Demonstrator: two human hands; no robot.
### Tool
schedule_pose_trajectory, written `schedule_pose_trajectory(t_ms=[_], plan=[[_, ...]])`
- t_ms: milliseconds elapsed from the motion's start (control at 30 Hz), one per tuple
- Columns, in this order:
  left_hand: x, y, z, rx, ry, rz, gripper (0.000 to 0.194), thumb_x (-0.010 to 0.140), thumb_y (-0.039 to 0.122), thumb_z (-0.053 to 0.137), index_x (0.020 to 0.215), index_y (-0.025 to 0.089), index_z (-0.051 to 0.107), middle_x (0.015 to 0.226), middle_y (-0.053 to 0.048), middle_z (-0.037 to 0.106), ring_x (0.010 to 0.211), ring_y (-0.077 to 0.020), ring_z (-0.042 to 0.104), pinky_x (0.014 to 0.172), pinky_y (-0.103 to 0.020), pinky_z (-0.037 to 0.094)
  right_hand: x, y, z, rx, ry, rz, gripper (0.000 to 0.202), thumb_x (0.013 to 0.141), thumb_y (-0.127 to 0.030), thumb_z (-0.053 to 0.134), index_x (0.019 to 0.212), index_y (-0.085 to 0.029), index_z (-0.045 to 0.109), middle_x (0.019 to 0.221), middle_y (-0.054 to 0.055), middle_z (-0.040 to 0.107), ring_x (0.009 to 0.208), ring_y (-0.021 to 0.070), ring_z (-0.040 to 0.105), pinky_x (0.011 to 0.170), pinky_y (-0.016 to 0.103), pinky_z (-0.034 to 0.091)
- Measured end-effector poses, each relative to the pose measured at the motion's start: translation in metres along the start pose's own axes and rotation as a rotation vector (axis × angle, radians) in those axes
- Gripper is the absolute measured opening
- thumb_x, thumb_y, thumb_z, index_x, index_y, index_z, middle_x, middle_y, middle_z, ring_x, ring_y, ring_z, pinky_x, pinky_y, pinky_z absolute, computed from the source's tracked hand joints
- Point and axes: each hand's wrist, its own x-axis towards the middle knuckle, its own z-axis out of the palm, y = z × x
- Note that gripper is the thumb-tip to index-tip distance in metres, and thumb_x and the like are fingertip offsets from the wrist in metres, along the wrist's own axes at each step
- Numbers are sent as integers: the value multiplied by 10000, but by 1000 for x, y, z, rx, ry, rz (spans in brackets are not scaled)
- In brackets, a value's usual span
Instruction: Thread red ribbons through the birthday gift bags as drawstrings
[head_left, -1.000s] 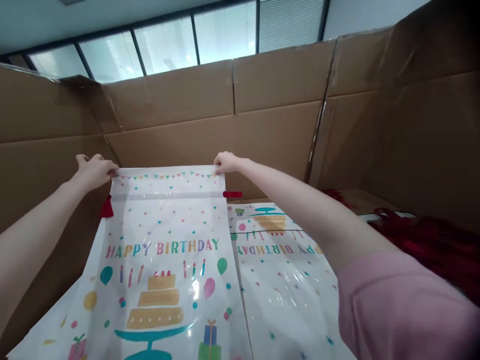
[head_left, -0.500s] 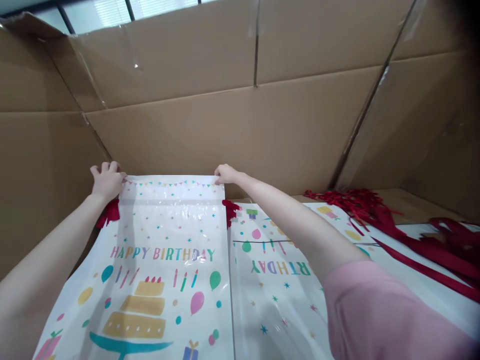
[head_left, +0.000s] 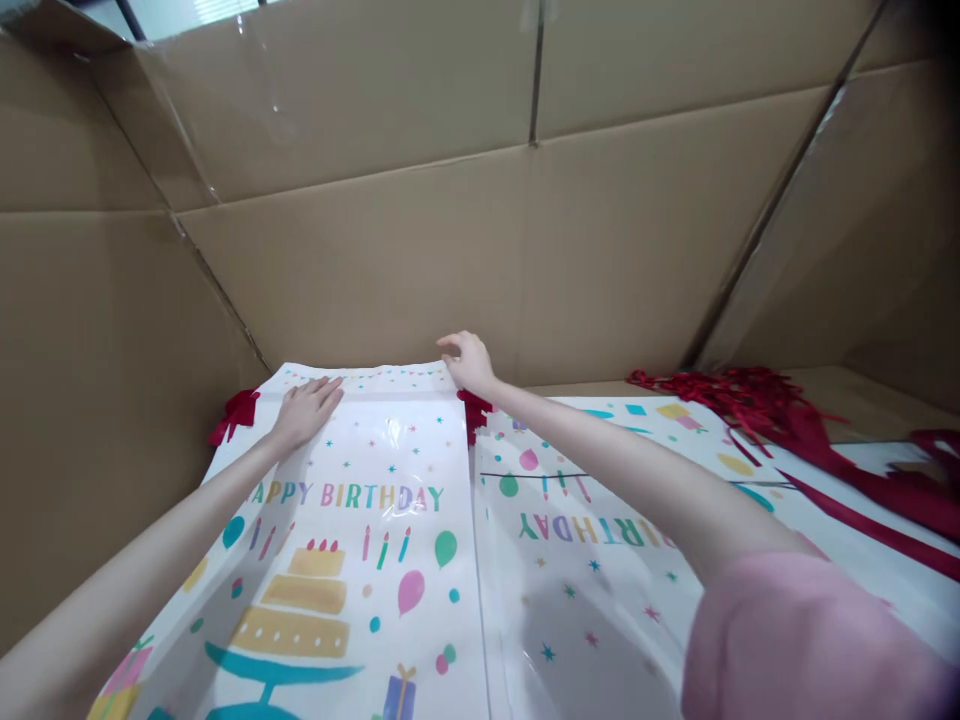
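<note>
- The front sheet (head_left: pixel 382 450) lies face up at lower left and centre of the frame, its top edge just beside the carton (head_left: pixel 360 270) wall; its print reads upright to the wearer.
- The left hand (head_left: pixel 306 410) rests flat on it near its upper left, fingers extended and gripping nothing, seemingly to keep the sheet down.
- The right hand (head_left: pixel 466 365) is at the sheet's upper right corner, fingers loose and parted, pinching nothing; whether it touches the corner I cannot tell. It seems placed there to guide that edge.
- Red tassels stick out at the sheet's left (head_left: pixel 235 412) and right sides, perhaps kept outside so the print stays uncovered.
- The second sheet (head_left: pixel 585 610), right of centre, lies alongside, its lettering upside down.
- Half a second ago, both hands held the top corners; now the left has moved inward onto the surface and the right has let go.
</note>
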Motion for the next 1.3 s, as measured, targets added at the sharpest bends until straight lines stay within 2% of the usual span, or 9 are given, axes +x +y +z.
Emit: schedule_pose_trajectory(t_ms=[67,133,267,367,500,600,833,1067,1300], plan=[[2,-3,1,4,13,8,534,936,471,168,1353,261,429,1387,-80,441,1298,-225,355,1043,-433,236,-39,-7,0,174,123,-23,396,777,-134,459,1154,-187,565,1193,88,528,1153,190,461,1013,330,356],[4,-5,2,10,14,21,528,937,465,172,1346,266,439,1385,-74,447,1294,-221,363,1045,-424,237,-82,-14,-1,314,152,-5,501,771,-159,445,1270,-195,468,1296,100,436,1247,190,381,1065,351,306],[5,-8,3,20,17,28,524,936,462,172,1341,272,445,1381,-62,454,1293,-212,368,1048,-410,238,-153,-24,1,510,-16,132,703,761,-242,471,1424,-295,242,1478,17,225,1375,189,176,1134,397,188],[4,-7,3,11,37,28,520,936,461,173,1334,278,453,1374,-61,462,1287,-211,375,1044,-414,242,-179,-32,6,641,-166,305,786,740,-268,486,1455,-310,163,1508,-18,163,1391,194,136,1144,409,156],[2,-9,3,12,69,24,509,935,451,187,1327,279,462,1360,-57,481,1269,-216,397,1034,-406,258,-182,-43,11,748,-214,382,823,719,-252,487,1469,-216,149,1510,26,171,1390,207,143,1140,410,157],[1,-15,4,25,68,6,516,932,452,186,1327,271,467,1357,-61,483,1266,-225,402,1030,-402,266,-177,-51,13,769,-205,381,817,714,-228,477,1467,-214,162,1506,21,189,1389,205,149,1138,397,164],[4,-21,3,26,45,1,527,926,466,178,1308,274,486,1351,-34,493,1249,-229,421,1026,-387,278,-177,-60,15,750,-230,447,874,714,-229,492,1480,-204,72,1523,16,98,1394,211,116,1144,394,138],[12,-28,8,14,54,37,517,927,459,192,1296,271,503,1339,-25,507,1254,-219,420,1031,-362,286,-175,-57,13,755,-290,440,900,717,-227,494,1479,-171,19,1529,24,30,1402,195,53,1149,377,87],[17,-31,1,15,-44,18,554,920,482,170,1274,245,525,1345,-30,500,1258,-217,418,1038,-367,285,-188,-52,0,792,-308,389,880,740,-231,492,1478,-215,12,1531,15,44,1403,183,33,1149,382,63]])
